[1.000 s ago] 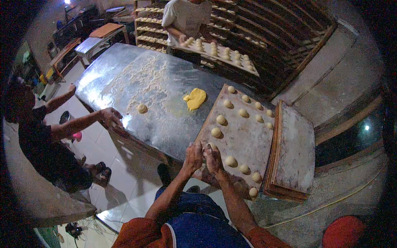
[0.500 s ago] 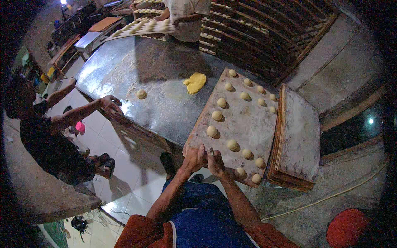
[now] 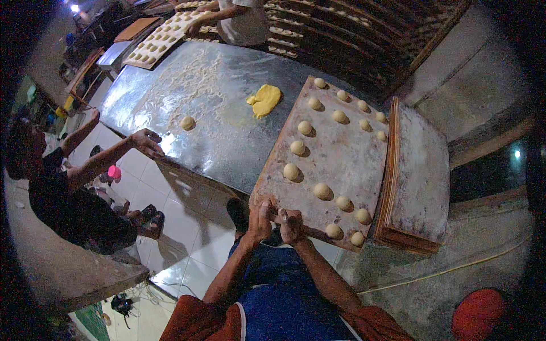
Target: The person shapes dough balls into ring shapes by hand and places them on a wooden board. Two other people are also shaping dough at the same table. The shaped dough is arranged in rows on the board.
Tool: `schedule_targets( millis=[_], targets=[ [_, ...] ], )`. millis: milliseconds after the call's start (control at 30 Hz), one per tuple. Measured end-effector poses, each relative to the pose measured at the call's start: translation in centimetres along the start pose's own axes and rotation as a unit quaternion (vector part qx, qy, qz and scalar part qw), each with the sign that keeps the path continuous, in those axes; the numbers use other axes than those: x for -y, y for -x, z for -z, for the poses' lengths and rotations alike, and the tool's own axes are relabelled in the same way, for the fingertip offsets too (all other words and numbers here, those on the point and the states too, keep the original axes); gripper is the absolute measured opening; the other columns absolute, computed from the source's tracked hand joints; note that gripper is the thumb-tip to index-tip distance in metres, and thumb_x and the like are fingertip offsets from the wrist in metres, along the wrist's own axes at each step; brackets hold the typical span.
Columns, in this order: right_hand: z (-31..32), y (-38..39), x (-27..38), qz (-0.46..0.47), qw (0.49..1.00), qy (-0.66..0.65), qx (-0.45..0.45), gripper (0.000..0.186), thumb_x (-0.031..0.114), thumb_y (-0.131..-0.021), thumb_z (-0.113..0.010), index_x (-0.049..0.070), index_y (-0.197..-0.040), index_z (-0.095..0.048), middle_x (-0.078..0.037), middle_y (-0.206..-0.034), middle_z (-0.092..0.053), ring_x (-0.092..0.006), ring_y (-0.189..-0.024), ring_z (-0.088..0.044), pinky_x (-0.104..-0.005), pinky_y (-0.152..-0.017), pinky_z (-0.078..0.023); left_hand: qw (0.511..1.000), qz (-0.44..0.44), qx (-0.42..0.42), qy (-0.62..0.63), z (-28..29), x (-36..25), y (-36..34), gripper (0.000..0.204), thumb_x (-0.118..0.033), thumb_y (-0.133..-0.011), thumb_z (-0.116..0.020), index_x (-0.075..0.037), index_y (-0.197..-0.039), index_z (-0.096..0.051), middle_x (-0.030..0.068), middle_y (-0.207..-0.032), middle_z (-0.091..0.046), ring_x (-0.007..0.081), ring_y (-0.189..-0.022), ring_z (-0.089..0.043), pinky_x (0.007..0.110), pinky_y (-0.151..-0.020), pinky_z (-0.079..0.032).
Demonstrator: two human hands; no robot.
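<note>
My left hand (image 3: 261, 220) and my right hand (image 3: 291, 226) meet at the near left corner of a floured wooden board (image 3: 341, 153). Both have their fingers curled in, and the fingertips nearly touch. Whatever lies between them, if anything, is too small or hidden to make out. Several round dough balls rest on the board, the closest to my hands being one dough ball (image 3: 322, 191) to their upper right and another dough ball (image 3: 334, 231) to the right.
A metal-topped table (image 3: 227, 153) carries flour, a yellow dough lump (image 3: 265, 101) and a lone dough ball (image 3: 187, 123). Stacked boards (image 3: 418, 176) stand at right. One co-worker's hand (image 3: 148, 142) is over the table's left edge. Behind, another person (image 3: 243, 23) handles a dough-filled tray (image 3: 165, 38).
At the back, the person has shifted left and lowered the tray onto the far left corner. My hands stay together, fingers curled, turned slightly. The whole view has tilted a little.
</note>
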State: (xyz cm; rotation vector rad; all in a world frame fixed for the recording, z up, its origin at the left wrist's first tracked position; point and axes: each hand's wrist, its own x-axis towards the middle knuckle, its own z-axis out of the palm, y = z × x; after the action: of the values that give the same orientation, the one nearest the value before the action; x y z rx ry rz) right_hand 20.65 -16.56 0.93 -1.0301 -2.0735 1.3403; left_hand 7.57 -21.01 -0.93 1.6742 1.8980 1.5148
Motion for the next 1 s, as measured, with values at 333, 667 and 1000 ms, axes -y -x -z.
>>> schedule_targets(
  millis=[333,667,1000],
  targets=[
    [2.5,-2.5,0.9,-0.043,0.993,0.067,-0.086,0.052,0.026,-0.077,-0.069,-0.003,-0.116,-0.049,-0.021,-0.108,-0.057,-0.0318,-0.1,-0.057,-0.0404,-0.085,-0.046,0.977,0.197,0.062,-0.046,2.0,2.2,-4.1,0.023,-0.022,-0.085,-0.055,0.0,-0.09,-0.05,0.0166,-0.078,-0.054,0.0372,-0.074,-0.054,0.045,-0.064,-0.042],
    [6.9,-2.2,-2.9,-0.142,0.912,0.352,-0.157,0.057,0.021,-0.09,-0.052,-0.006,-0.134,-0.029,-0.03,-0.131,-0.039,-0.0458,-0.122,-0.037,-0.0505,-0.102,-0.031,0.973,0.052,0.195,-0.116,2.1,6.0,-2.6,0.038,-0.018,-0.071,-0.068,-0.007,-0.106,-0.058,0.0157,-0.099,-0.057,0.0365,-0.097,-0.053,0.043,-0.086,-0.043],
    [5.7,-3.8,-7.4,-0.33,0.881,0.288,-0.18,0.055,0.028,-0.088,-0.057,-0.005,-0.127,-0.039,-0.028,-0.124,-0.046,-0.0431,-0.113,-0.046,-0.0482,-0.093,-0.039,0.973,0.071,0.217,-0.042,-3.4,1.0,-11.3,0.041,-0.022,-0.081,-0.056,-0.002,-0.116,-0.051,0.0192,-0.112,-0.053,0.0389,-0.102,-0.051,0.045,-0.089,-0.04]
  ],
)
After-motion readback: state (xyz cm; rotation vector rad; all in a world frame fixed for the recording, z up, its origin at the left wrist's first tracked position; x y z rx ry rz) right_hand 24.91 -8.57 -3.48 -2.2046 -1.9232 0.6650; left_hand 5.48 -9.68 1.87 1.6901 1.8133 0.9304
